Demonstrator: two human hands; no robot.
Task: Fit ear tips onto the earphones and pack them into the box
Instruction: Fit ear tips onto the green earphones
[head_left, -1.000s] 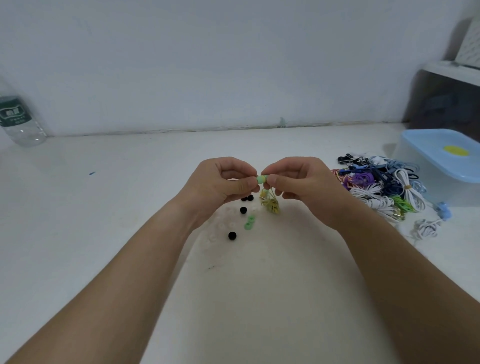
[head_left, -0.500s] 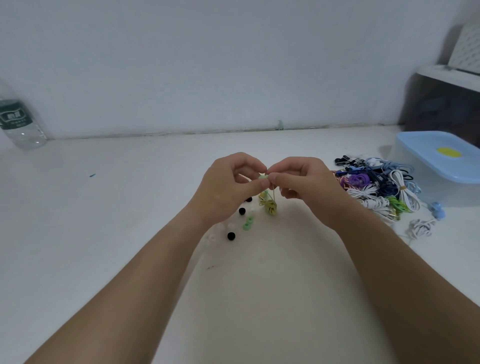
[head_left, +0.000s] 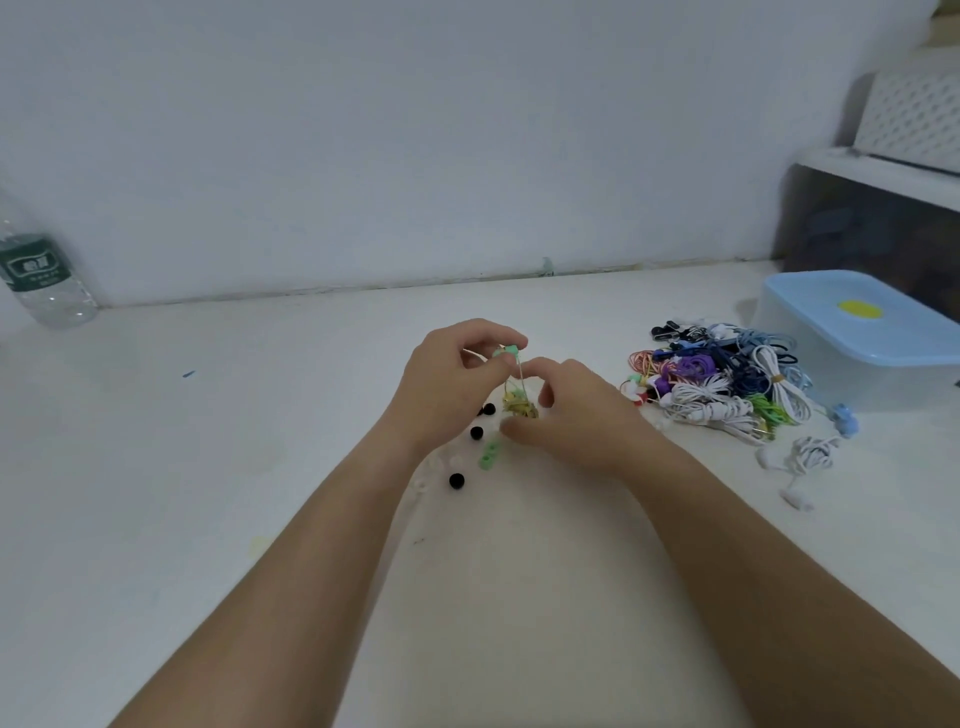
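Head view. Both forearms reach in from the near edge and meet over the middle of the white table (head_left: 208, 467). The left hand (head_left: 452, 384) is raised, fingers curled, pinching a green-tipped earphone (head_left: 506, 352) between thumb and forefinger; its thin yellowish cord hangs down to a small yellow-green cable bundle (head_left: 519, 408) that sits just between the two hands. The right hand (head_left: 576, 415) is lower and to the right, palm down, fingers loosely bent and parted, thumb pointing left near the table; nothing can be seen gripped in it.

Loose ear tips lie on the table just near of the left hand: black ones (head_left: 456, 480), a green pair (head_left: 488, 454), and pale translucent ones that are hard to make out.

To the right, a heap of coiled earphones (head_left: 727, 384) in white, purple, blue and green lies beside a box (head_left: 831, 374) with a light blue lid (head_left: 883, 332) on it; the contents cannot be seen. A water bottle (head_left: 39, 275) stands far left against the wall
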